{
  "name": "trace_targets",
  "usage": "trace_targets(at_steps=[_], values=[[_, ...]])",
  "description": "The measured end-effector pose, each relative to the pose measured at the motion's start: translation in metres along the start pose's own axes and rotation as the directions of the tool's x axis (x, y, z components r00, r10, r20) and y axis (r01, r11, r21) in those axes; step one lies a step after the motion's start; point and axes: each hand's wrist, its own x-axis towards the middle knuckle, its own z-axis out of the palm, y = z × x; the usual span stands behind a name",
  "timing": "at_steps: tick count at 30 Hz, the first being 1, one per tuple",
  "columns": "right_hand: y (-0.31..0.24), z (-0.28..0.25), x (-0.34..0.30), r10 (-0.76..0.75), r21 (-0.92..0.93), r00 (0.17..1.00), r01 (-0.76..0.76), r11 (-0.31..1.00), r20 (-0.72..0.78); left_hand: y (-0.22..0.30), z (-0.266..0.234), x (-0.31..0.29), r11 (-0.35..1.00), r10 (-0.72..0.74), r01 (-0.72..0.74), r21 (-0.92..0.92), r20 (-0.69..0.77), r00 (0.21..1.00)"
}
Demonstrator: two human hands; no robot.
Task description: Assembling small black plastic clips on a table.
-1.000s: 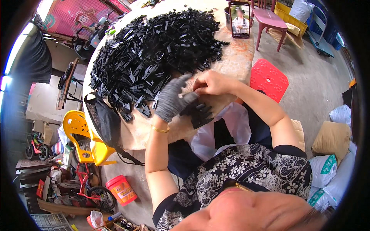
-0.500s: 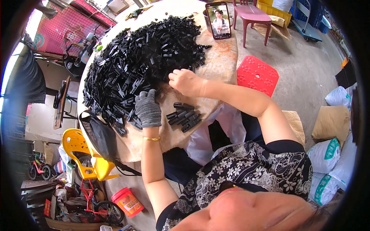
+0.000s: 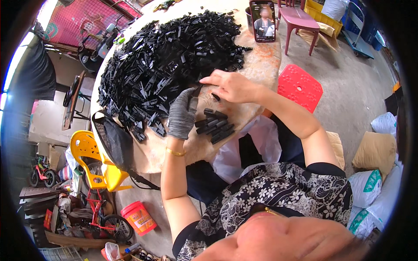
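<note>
My left hand (image 3: 182,115), in a grey knit glove, closes around a small black plastic piece (image 3: 197,90) above the near side of the table. My bare right hand (image 3: 234,87) comes in from the right, with its forefinger reaching to the upper end of that piece. A second dark piece (image 3: 215,97) shows just under the right thumb; its contact with the hand is partly hidden. Beyond both hands spreads a large heap of loose black plastic pieces (image 3: 165,56). Closer to me lies a small group of stacked black pieces (image 3: 215,125).
A phone (image 3: 264,24) stands upright at the table's (image 3: 257,65) far right. A black mesh bag (image 3: 114,139) lies at the left edge, beside a yellow chair (image 3: 87,145). A red stool (image 3: 300,87) is at the right; a red bucket (image 3: 138,218) stands on the floor.
Both hands have come together, and a black piece now shows in the gloved left hand. A dark piece has appeared under my right thumb. The whole view has shifted slightly.
</note>
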Motion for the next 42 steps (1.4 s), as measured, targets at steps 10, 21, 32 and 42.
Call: trace_targets(at_steps=[10, 21, 32, 42], values=[[0.004, 0.013, 0.013, -0.068, 0.146, 0.997, 0.062, 0.987, 0.037, 0.025, 0.001, 0.0, 0.979, 0.195, -0.196, 0.064, 0.03, 0.98], [0.034, 0.01, 0.004, -0.307, 0.033, 0.929, 0.307, 0.951, 0.208, 0.019, -0.004, 0.001, 0.999, 0.031, -0.033, 0.044, 0.045, 0.999], [0.033, 0.029, -0.006, -0.259, 0.009, 0.965, 0.259, 0.966, -0.03, 0.017, -0.001, -0.002, 0.997, -0.079, 0.079, 0.003, 0.162, 0.984], [0.029, 0.029, -0.01, -0.152, 0.02, 0.987, 0.153, 0.988, -0.057, 0.007, 0.002, -0.003, 0.996, -0.07, 0.058, 0.071, 0.179, 0.981]])
